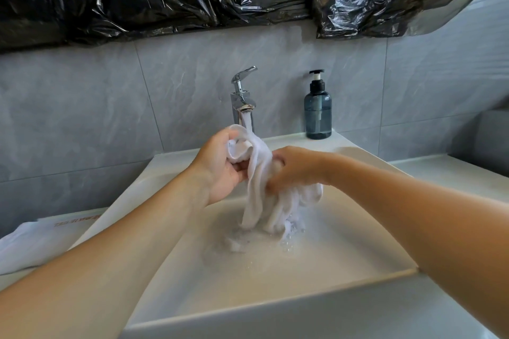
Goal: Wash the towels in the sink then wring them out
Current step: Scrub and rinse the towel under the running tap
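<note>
Both hands are clamped on the white towel (259, 173) under the running tap (243, 99): left hand (220, 168) up top, right hand (292, 168) mid-way. It hangs lengthwise, pointing toward 6 o'clock into the sink (275, 270).

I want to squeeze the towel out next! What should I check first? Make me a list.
1. Both hands hold the white towel: ok, left hand and right hand grip it.
2. Towel is over the sink: ok.
3. Towel is wet through: ok, water runs onto it.
4. Faucet turned off: not ok, water is flowing.
5. Soap rinsed out: cannot tell.
6. Soap dispenser out of the way: ok, it stands at the back rim.
</note>
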Demonstrator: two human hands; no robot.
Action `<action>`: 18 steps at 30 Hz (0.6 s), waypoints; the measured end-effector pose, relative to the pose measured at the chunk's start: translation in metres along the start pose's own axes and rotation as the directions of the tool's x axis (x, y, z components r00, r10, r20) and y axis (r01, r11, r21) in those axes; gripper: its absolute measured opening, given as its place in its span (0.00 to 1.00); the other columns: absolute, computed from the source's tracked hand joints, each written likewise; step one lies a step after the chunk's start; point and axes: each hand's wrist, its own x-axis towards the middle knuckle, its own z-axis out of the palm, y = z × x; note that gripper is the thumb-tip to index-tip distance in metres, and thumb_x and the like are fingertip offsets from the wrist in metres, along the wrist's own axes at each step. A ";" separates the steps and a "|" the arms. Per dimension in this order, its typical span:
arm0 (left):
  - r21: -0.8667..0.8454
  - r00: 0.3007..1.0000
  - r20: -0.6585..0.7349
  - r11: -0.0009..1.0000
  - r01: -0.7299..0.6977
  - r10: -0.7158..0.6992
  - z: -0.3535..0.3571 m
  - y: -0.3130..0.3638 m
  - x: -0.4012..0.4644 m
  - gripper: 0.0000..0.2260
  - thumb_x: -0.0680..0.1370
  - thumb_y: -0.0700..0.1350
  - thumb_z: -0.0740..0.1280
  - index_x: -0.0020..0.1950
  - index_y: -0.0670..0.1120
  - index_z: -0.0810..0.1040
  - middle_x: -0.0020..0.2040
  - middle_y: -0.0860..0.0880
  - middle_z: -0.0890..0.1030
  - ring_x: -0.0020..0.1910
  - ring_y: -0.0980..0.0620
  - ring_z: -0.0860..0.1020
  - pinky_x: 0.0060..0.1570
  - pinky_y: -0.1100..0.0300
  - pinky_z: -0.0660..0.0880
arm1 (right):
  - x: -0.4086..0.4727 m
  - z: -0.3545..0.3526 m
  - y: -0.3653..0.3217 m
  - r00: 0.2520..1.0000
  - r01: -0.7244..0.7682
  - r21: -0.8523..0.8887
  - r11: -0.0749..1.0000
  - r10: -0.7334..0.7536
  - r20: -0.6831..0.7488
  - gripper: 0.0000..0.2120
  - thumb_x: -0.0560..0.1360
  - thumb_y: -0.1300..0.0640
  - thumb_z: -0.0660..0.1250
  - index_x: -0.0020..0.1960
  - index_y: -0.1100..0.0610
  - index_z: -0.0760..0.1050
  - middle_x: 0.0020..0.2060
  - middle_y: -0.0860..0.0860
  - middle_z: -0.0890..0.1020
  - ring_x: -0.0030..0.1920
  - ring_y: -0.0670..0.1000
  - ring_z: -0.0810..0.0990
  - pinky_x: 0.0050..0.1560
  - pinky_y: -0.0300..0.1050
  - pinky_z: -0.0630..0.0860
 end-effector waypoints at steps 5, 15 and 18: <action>0.307 0.998 -0.052 0.952 -0.019 0.036 0.003 0.007 -0.001 0.17 0.66 0.34 0.57 0.53 0.45 0.70 0.31 0.50 0.75 0.27 0.51 0.74 0.34 0.58 0.74 | 0.002 -0.005 -0.002 0.992 0.009 0.098 0.995 0.004 -0.129 0.09 0.67 0.49 0.72 0.40 0.54 0.78 0.31 0.45 0.78 0.34 0.46 0.76 0.33 0.37 0.71; 0.730 0.996 -0.017 0.681 -0.050 0.091 -0.015 0.000 0.006 0.44 0.59 0.56 0.78 0.71 0.52 0.63 0.64 0.54 0.74 0.58 0.56 0.76 0.51 0.59 0.73 | 0.000 -0.016 -0.007 0.956 0.024 0.201 0.979 0.037 -0.291 0.13 0.65 0.51 0.77 0.48 0.50 0.81 0.38 0.47 0.80 0.38 0.47 0.80 0.36 0.40 0.76; 0.745 0.983 -0.023 0.659 -0.104 0.181 -0.012 -0.005 0.008 0.29 0.63 0.49 0.75 0.63 0.50 0.72 0.57 0.52 0.80 0.54 0.53 0.79 0.48 0.58 0.76 | 0.002 -0.017 -0.003 0.965 0.018 0.283 0.959 0.057 -0.255 0.15 0.65 0.48 0.78 0.49 0.50 0.81 0.42 0.50 0.83 0.43 0.50 0.83 0.42 0.45 0.79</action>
